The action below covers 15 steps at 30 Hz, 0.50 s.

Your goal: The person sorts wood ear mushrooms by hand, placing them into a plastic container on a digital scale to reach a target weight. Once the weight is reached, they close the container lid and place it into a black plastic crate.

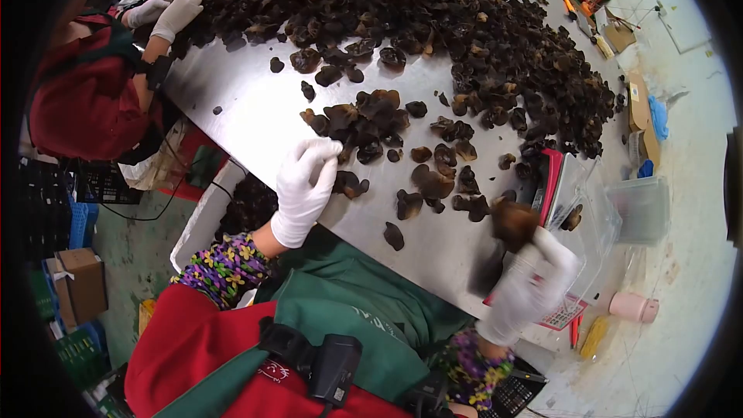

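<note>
Dark brown wood ear mushrooms [375, 116] lie in a small loose heap on the steel table [267, 104]. At the heap's near left edge is my left hand [306, 190], in a white glove, its thumb and fingers pinched together. Whether anything sits in that pinch is hidden. My right hand [530, 290], gloved in white and smeared by motion, grips a brown wood ear mushroom [515, 224]. It is over a red-framed device, perhaps a scale, with a keypad [563, 314]. Several single mushrooms [429, 182] are spread between my hands.
A big mound of wood ear mushrooms [371, 4] covers the table's far side. Another person's gloved hands [176, 14] are at its left end. To the right stand a clear plastic bin [638, 209] and a pink roll [635, 306]. A white tub [197, 224] of mushrooms is below the table's left edge.
</note>
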{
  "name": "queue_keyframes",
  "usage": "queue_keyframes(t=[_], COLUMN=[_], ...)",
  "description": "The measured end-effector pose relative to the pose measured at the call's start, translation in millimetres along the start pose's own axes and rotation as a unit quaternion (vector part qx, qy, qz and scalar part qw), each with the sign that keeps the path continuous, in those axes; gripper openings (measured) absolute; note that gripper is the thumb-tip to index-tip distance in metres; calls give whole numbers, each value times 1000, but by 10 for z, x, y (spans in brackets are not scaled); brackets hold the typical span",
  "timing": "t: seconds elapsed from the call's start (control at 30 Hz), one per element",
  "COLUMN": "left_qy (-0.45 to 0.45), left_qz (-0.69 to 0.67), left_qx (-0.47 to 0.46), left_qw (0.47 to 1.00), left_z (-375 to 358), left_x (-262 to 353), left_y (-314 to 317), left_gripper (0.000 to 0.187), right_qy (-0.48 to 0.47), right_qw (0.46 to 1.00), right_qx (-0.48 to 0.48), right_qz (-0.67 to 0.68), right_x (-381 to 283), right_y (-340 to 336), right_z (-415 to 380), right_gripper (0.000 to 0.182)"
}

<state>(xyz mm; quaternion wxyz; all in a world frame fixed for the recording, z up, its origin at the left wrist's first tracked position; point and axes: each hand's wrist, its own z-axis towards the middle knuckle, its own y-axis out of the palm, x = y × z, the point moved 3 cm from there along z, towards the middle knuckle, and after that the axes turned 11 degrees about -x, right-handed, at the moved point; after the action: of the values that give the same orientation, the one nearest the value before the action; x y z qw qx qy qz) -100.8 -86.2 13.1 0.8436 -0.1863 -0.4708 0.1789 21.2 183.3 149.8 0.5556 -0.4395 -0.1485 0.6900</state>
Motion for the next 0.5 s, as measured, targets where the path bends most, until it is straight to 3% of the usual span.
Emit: queue_keyframes(t=[0.03, 0.07, 0.1, 0.2, 0.3, 0.37, 0.43, 0.47, 0.5], left_qy=[22, -17, 21, 80, 94, 78, -54, -218, -280], left_qz=[15, 13, 74, 164, 189, 146, -23, -134, -227], left_qx=[-21, -43, -53, -107, -293, -268, -230, -289, -253], left_qw=[999, 999, 996, 977, 932, 949, 971, 922, 898], left_z=[154, 308, 473, 919, 1075, 1089, 1125, 1181, 1210], left_x=[52, 104, 81, 119, -125, -113, -210, -130, -150], left_y=[-22, -45, -42, 27, 332, 373, 340, 219, 154], left_gripper=[27, 30, 31, 28, 21, 17, 13, 26, 31], right_qy=[53, 110, 144, 160, 130, 108, 137, 107, 76], right_qw=[997, 994, 989, 987, 990, 982, 982, 985, 988], right_qx=[32, 16, 23, 25, -12, -61, -47, -30, -11], right_qz=[37, -14, 17, 10, -45, -141, -124, -130, -134], right_x=[130, 277, 389, 597, 827, 866, 861, 814, 780], right_y=[-191, -392, -549, -776, -776, -763, -822, -841, -852], right_z=[-43, -79, -59, 61, 51, 12, -150, -225, -298], right_gripper=[22, 20, 19, 19, 21, 26, 31, 32, 33])
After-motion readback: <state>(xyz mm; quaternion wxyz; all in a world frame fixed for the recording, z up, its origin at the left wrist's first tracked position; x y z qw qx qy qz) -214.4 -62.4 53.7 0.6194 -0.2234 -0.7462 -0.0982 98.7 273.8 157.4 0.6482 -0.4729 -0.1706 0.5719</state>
